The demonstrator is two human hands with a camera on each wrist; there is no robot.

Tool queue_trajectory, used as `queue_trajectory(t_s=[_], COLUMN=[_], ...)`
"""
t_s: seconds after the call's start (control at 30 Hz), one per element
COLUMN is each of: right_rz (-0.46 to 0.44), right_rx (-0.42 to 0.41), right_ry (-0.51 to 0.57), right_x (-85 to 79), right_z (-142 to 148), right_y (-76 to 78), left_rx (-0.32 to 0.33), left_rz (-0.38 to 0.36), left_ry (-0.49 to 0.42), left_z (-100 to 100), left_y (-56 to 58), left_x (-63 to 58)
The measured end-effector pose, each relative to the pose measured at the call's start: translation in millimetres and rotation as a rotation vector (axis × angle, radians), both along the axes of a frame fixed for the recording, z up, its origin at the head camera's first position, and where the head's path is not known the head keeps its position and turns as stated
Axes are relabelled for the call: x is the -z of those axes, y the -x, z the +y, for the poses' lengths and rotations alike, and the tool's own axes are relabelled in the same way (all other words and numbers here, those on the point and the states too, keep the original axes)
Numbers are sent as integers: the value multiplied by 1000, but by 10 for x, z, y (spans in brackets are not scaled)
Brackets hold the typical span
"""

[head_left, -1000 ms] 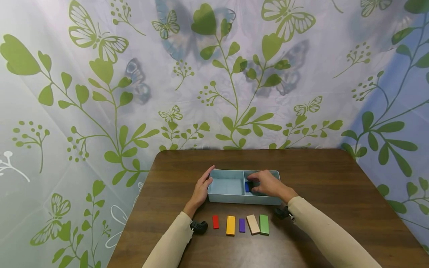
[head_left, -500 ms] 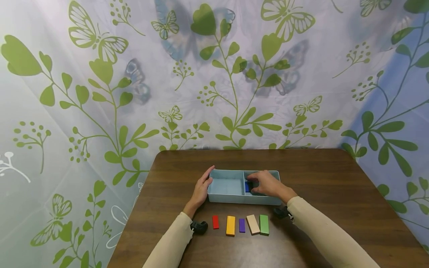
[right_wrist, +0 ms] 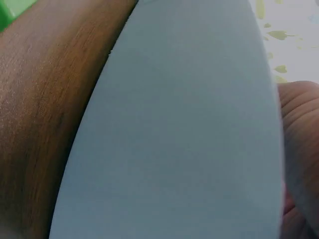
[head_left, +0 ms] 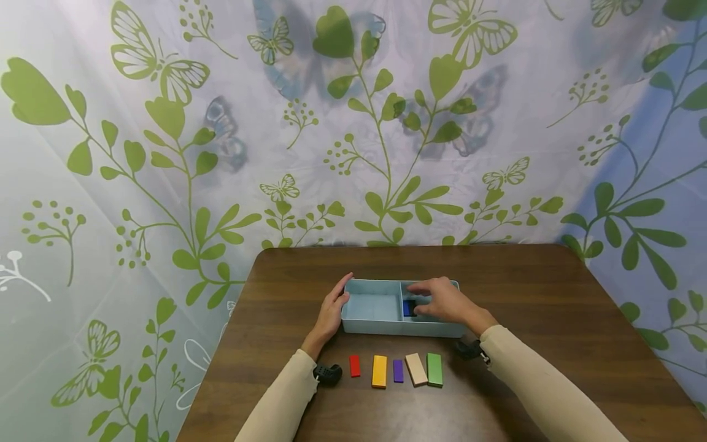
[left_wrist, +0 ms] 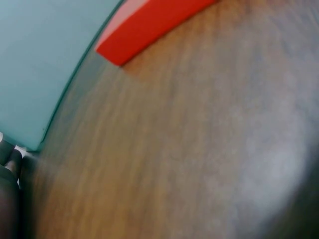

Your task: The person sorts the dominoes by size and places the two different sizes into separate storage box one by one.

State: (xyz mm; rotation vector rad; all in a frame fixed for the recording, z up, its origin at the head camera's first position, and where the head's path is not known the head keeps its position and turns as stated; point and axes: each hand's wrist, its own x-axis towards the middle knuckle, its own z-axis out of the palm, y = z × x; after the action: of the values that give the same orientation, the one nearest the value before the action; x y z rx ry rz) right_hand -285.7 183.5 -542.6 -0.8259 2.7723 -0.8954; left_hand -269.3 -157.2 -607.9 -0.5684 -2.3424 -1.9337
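A light blue two-compartment box [head_left: 373, 328] stands on the table. Along its left end rests my left hand [head_left: 331, 310], fingers straight against the wall. My right hand [head_left: 448, 302] reaches over the right compartment, its thumb and fingers apart with nothing seen between them. Below the fingertips, beside the divider, a blue block [head_left: 407, 308] lies in that compartment with a dark patch at its right side; whether this is shadow or another block I cannot tell. The right wrist view shows the box's outer wall [right_wrist: 179, 124] and part of the hand [right_wrist: 301, 134] behind it.
In front of the box lie a red block [head_left: 355, 366], a yellow block [head_left: 379, 371], a small purple block [head_left: 398, 371], a beige block [head_left: 417, 369] and a green block [head_left: 434, 369]. The wooden table [head_left: 525, 288] ends at a patterned curtain [head_left: 353, 141].
My right hand has lifted slightly and drawn a little to the right, away from the blue block, its fingers wider apart. The left hand and the blocks in front have stayed put.
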Motion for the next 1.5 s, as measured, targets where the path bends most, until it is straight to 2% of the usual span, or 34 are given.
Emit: queue_trajectory(t_s=[0.13, 0.27, 0.43, 0.5, 0.7, 0.83, 0.97, 1.1, 1.27, 1.33, 1.4, 1.47, 1.5], right_rz=[14, 12, 18, 22, 66, 102, 134, 154, 198, 240, 271, 298, 303], right_rx=[4, 17, 13, 16, 12, 22, 32, 50, 54, 44, 35, 33, 33], right_ry=[29, 59, 102, 121, 170, 195, 213, 221, 265, 280, 292, 295, 296], right_x=[-37, -82, -151, -177, -238, -277, -299, -296, -257, -226, -204, -185, -177], right_z=[38, 70, 104, 112, 120, 113, 101, 87, 67, 53, 36, 22, 16], right_y=[-41, -87, -183, -226, -368, -475, -591, -699, -820, -866, -917, -965, -991], left_rx=[-28, -21, -4, 0, 6, 17, 14, 15, 11, 20, 17, 23, 23], left_rz=[-24, -13, 89, 106, 77, 84, 96, 112, 82, 57, 19, 28, 32], left_ry=[13, 20, 33, 30, 20, 10, 20, 20, 31, -5, -18, -37, -40], left_z=[14, -1, -50, -55, -38, -53, -88, -104, -78, -88, -67, -85, -84], left_y=[-23, -13, 54, 62, 31, 53, 118, 158, 129, 182, 156, 222, 215], left_x=[-29, -4, 118, 134, 83, 118, 219, 270, 208, 300, 248, 377, 370])
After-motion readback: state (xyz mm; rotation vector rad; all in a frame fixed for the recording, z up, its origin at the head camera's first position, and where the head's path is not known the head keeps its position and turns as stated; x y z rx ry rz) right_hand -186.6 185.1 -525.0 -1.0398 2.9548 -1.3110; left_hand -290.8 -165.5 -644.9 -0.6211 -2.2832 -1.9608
